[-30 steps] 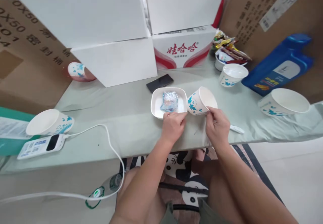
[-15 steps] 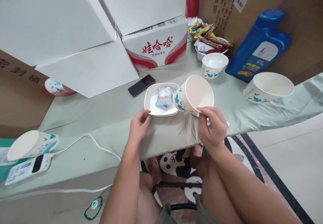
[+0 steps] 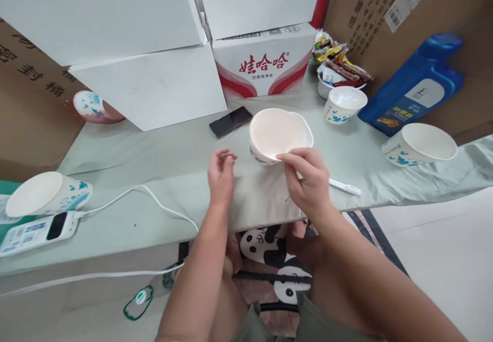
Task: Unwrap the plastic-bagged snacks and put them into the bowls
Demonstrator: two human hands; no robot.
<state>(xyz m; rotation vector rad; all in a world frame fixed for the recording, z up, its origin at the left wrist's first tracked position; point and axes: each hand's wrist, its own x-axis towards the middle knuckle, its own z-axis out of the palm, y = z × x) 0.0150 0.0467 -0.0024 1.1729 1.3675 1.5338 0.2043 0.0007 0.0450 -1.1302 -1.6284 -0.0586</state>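
My right hand (image 3: 308,177) pinches the near rim of a white paper bowl (image 3: 264,131) with blue leaf print, tilted so that its inside faces me. Behind the bowl's right side shows the pale edge of the white dish (image 3: 307,129); the rest of the dish is covered, and the plastic-wrapped item is out of sight. My left hand (image 3: 221,175) is left of the bowl, not touching it, its fingers loosely curled and holding nothing. Just right of my right hand lies a slim white stick-like object (image 3: 344,186).
A black phone (image 3: 231,121) lies before white boxes (image 3: 265,70). At the right are a snack basket (image 3: 325,89), a small paper cup (image 3: 344,107), a blue bottle (image 3: 416,85) and another paper bowl (image 3: 419,147). At the left, a tipped bowl (image 3: 50,193) sits by a corded white device (image 3: 42,233).
My right hand has brought the paper bowl leftward over the dish, hiding the wrapped item. My left hand has let go of the dish's edge. The view has shifted left.
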